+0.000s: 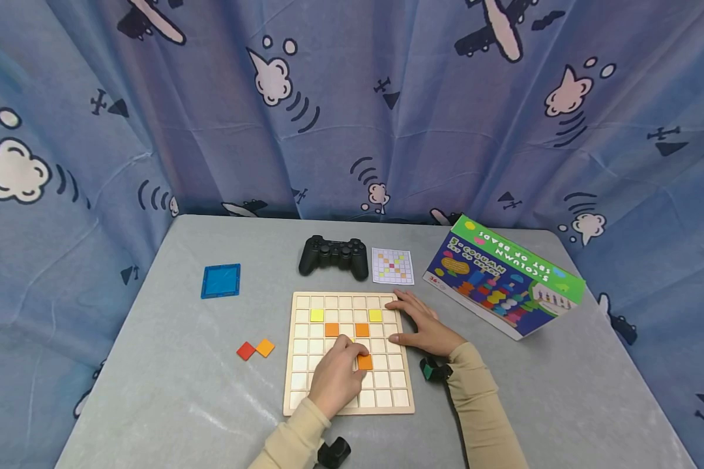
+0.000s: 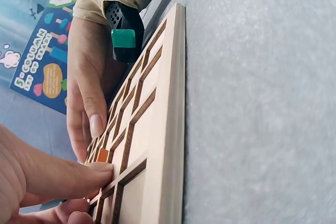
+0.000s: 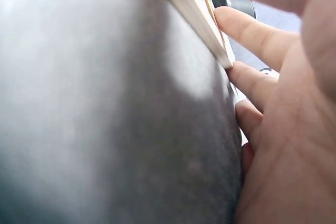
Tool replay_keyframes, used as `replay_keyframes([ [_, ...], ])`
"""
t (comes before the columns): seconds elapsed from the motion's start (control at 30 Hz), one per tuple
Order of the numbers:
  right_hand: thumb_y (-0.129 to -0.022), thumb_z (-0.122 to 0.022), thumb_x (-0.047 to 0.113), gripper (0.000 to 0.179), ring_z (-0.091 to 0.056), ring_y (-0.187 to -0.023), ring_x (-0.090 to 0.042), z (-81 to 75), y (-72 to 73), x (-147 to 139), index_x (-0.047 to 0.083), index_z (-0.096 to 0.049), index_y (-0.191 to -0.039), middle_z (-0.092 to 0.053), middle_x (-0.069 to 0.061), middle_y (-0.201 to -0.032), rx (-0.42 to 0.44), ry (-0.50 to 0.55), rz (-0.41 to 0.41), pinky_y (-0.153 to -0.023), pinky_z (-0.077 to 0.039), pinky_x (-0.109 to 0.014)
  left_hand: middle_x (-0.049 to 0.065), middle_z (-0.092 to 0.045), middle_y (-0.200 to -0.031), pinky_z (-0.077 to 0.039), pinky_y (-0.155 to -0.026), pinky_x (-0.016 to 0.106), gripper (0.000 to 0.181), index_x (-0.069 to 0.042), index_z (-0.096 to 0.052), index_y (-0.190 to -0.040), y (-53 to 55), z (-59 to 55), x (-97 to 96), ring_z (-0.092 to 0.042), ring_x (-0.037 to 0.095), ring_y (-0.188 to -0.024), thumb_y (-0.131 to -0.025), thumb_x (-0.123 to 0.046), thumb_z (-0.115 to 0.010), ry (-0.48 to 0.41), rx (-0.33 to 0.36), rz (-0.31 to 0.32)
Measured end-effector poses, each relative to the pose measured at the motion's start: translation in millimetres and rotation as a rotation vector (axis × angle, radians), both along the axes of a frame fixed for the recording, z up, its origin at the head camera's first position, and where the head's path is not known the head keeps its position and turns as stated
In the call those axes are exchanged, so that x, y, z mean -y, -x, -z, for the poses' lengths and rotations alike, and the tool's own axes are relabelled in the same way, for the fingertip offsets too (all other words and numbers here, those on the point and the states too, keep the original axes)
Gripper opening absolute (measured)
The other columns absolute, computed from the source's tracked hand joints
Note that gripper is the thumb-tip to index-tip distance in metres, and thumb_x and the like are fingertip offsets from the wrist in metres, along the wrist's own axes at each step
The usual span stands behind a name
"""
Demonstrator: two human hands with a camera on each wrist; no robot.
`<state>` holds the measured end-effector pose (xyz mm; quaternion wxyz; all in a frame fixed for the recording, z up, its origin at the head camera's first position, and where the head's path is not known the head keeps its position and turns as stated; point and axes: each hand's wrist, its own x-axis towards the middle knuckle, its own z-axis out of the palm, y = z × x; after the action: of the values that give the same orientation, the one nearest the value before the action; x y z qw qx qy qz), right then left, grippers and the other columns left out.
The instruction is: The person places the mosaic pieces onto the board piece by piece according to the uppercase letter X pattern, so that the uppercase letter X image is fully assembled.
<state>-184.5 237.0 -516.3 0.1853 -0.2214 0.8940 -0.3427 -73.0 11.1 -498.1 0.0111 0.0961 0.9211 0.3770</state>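
Observation:
A wooden grid board lies on the grey table. My left hand reaches over its middle, thumb and fingertips pinching an orange square tile at a cell; the left wrist view shows the tile beside the thumb tip. Two yellow tiles and two more orange tiles sit in cells farther up the board. A sliver of yellow shows behind the left fingers, and the hand hides several cells. My right hand rests at the board's right edge, its fingers extended and touching the frame.
A red tile and an orange-yellow tile lie left of the board. Farther back are a blue square frame, a black game controller and a printed pattern card. A colourful toy box stands at the right.

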Motion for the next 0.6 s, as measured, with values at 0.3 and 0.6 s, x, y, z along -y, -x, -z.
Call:
replay_keyframes([
  [0.3,-0.081,-0.073,0.046,0.065,0.001,-0.148,-0.032,-0.8,-0.2,0.2,0.028,-0.046,-0.137,-0.013,-0.002,-0.161,0.003,0.002,0.003,-0.108,-0.001,-0.067,-0.001,-0.049,-0.090,-0.035,-0.052,0.019,0.026,-0.010,-0.069,-0.104,1.1,-0.5,-0.8,-0.039,0.005,-0.059,-0.079,-0.011,-0.077,0.006,0.007,-0.011],
  [0.6,-0.081,-0.072,0.046,0.064,0.001,-0.148,-0.031,-0.4,-0.7,-0.2,0.028,-0.046,-0.137,-0.013,-0.002,-0.160,-0.001,0.006,0.001,-0.108,-0.001,-0.067,-0.001,-0.049,-0.088,-0.036,-0.053,0.019,0.022,-0.009,-0.070,-0.103,1.3,0.6,-0.4,-0.042,0.005,-0.062,-0.081,-0.012,-0.075,0.003,-0.014,-0.010],
])
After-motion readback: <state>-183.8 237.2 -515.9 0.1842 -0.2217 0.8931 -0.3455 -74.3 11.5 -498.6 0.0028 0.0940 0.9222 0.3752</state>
